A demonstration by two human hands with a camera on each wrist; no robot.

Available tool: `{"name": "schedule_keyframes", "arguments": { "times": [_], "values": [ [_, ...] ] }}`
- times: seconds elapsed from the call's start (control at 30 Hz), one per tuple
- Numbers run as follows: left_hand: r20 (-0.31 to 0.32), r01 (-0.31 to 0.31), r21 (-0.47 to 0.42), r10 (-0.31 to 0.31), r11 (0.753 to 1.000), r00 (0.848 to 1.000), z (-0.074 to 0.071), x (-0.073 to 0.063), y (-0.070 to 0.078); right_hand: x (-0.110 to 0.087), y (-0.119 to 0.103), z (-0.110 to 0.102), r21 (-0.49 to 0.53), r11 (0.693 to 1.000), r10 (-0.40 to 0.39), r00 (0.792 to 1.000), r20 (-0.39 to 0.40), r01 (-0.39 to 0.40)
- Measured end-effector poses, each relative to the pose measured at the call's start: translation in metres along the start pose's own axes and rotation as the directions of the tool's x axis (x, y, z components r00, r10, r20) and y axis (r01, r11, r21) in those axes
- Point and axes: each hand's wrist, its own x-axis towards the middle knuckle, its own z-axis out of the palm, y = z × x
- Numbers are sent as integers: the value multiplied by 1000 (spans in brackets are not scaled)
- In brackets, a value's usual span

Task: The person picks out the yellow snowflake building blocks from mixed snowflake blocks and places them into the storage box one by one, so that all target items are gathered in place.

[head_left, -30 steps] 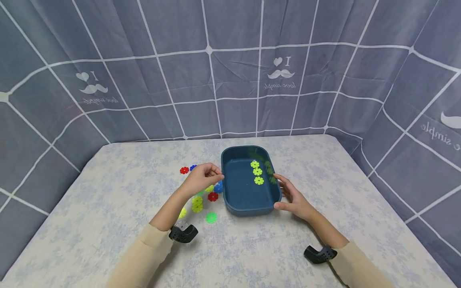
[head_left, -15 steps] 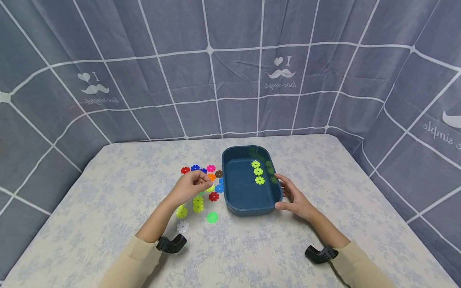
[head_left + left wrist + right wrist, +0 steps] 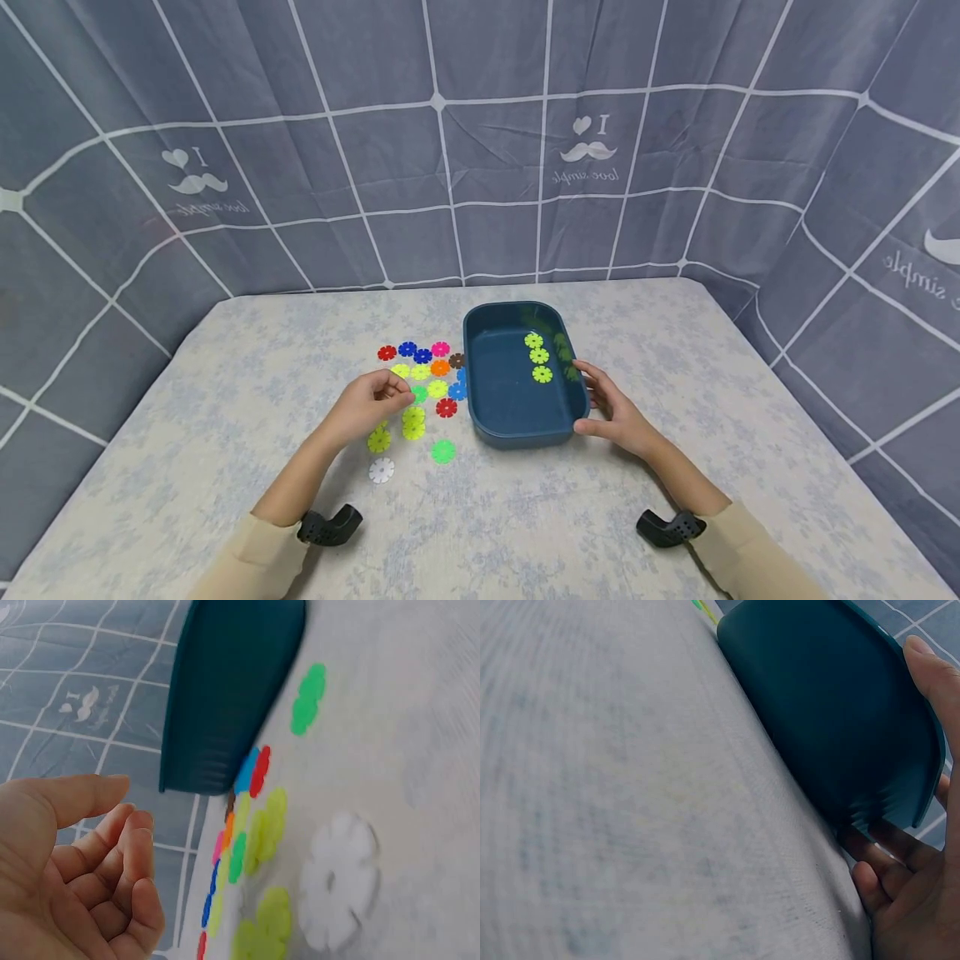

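Observation:
My left hand [image 3: 369, 406] hovers over the left part of a scatter of notched plastic snowflake discs, thumb and fingers loosely bent. In the left wrist view, a gap shows between the thumb and fingertips, with nothing in it. Nearest the fingertips in the head view is a green disc [image 3: 419, 395]. My right hand [image 3: 617, 418] rests against the right side of a dark teal plastic bin [image 3: 525, 440], thumb near the front corner and fingers spread along the wall. Inside the bin, a short row of yellow-green discs [image 3: 538, 356] lies on the floor.
Left of the bin lie red [image 3: 446, 407], orange [image 3: 439, 367], blue [image 3: 407, 349], pink [image 3: 440, 349] and brown [image 3: 457, 361] discs. A white disc [image 3: 381, 470] and another green disc [image 3: 443, 452] sit nearer the front. A grey curtain [image 3: 360, 200] hangs behind the table.
From the bin's left rim my left hand has drawn back left and towards the front, uncovering several discs. My right hand stays against the bin, and the discs inside have not moved.

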Motion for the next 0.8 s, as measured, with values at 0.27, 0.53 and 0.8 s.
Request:
{"name": "schedule_keyframes", "arguments": {
  "times": [0.27, 0.53, 0.8],
  "values": [
    [-29, 30, 30, -29, 999, 999, -5, -6, -13, 0, 0, 0, -8, 1000, 6, 1000, -7, -6],
    [-37, 55, 46, -53, 997, 998, -9, -10, -25, -1, 0, -1, -8, 1000, 9, 1000, -12, -9],
    [-89, 114, 91, -106, 989, 990, -18, -13, -42, -1, 0, -1, -6, 1000, 8, 1000, -5, -8]
  ]
}}
